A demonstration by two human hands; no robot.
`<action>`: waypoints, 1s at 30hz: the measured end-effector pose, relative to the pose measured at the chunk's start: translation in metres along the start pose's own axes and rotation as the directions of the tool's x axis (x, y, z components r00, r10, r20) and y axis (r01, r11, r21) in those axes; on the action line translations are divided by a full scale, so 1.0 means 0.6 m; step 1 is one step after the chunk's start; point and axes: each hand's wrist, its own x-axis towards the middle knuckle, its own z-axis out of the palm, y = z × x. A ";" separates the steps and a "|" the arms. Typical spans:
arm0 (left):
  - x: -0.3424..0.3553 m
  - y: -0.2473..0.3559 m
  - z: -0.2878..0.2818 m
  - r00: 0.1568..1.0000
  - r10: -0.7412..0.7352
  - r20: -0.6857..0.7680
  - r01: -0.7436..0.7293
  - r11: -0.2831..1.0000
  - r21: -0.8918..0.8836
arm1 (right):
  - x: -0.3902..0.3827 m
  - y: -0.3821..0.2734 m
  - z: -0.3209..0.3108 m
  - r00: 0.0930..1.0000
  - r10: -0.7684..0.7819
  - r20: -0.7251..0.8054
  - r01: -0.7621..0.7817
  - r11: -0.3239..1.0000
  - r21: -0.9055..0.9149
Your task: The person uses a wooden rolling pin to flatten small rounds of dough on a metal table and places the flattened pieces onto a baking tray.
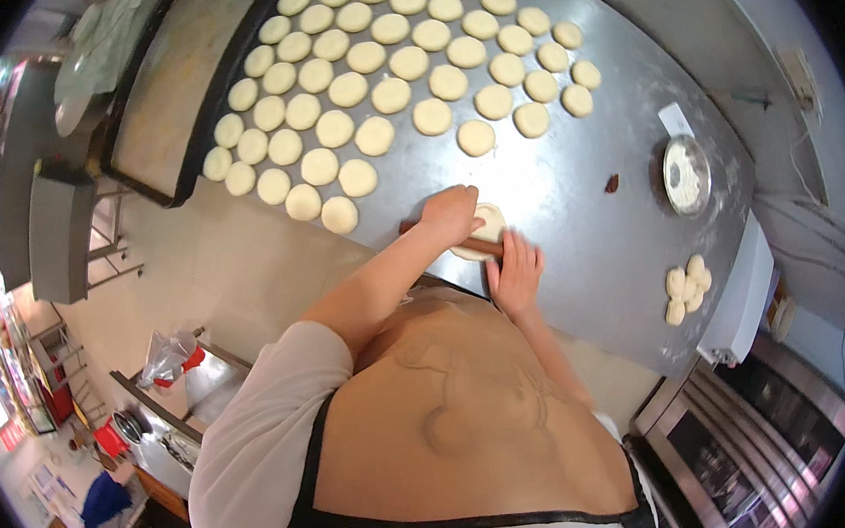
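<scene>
A brown rolling pin [481, 246] lies across a flattened round of pale dough [489, 221] near the front edge of the steel table. My left hand [450, 214] is closed around the pin's left end, its fingers bent. Over the right end lie the fingers of my right hand [516, 268], slightly blurred and fairly straight, with the thumb on the near side. Part of the dough is hidden beneath the pin and my left hand. Many flat dough rounds [391, 96] are laid out in rows beyond and to the left of my hands.
On the right of the steel table [583, 281] are a metal bowl of white flour [687, 177], a small dark scrap [613, 183] and several dough pieces [688, 290]. A large black-rimmed baking tray [180, 84] stands off the table's left edge. Ovens [745, 447] are at the lower right.
</scene>
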 end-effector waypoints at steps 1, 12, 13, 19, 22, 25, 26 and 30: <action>0.005 -0.010 -0.002 0.999 0.030 0.039 -0.030 0.999 0.014 | -0.031 -0.005 0.004 1.000 -0.021 0.020 0.021 1.000 -0.017; -0.140 -0.134 0.043 0.907 0.100 -0.408 -0.411 0.422 -0.808 | -0.008 -0.010 -0.029 0.994 0.076 0.078 -0.072 0.996 -0.059; -0.150 -0.164 0.027 0.938 -0.002 -0.346 -0.328 0.315 -0.891 | -0.003 -0.016 -0.031 0.991 0.094 0.097 -0.084 0.992 -0.095; -0.265 -0.438 -0.290 0.853 -0.473 -0.219 -0.464 -0.497 -0.733 | -0.031 -0.019 0.001 0.946 0.305 0.109 -0.292 0.949 -0.120; -0.318 -0.667 -0.374 0.793 -0.504 -0.343 -0.579 -0.446 -0.682 | -0.012 -0.034 0.006 0.907 0.401 0.127 -0.382 0.912 -0.151; -0.358 -0.793 -0.433 0.775 -0.606 -0.181 -0.502 -0.415 -0.759 | -0.012 -0.042 0.010 0.886 0.442 0.141 -0.407 0.886 -0.221; -0.359 -0.839 -0.429 0.787 -0.598 -0.152 -0.452 -0.391 -0.801 | -0.010 -0.041 0.015 0.889 0.435 0.141 -0.394 0.885 -0.248; -0.339 -0.893 -0.425 0.854 -0.520 -0.005 -0.222 -0.356 -0.908 | -0.018 -0.033 0.014 0.902 0.386 0.195 -0.317 0.897 -0.309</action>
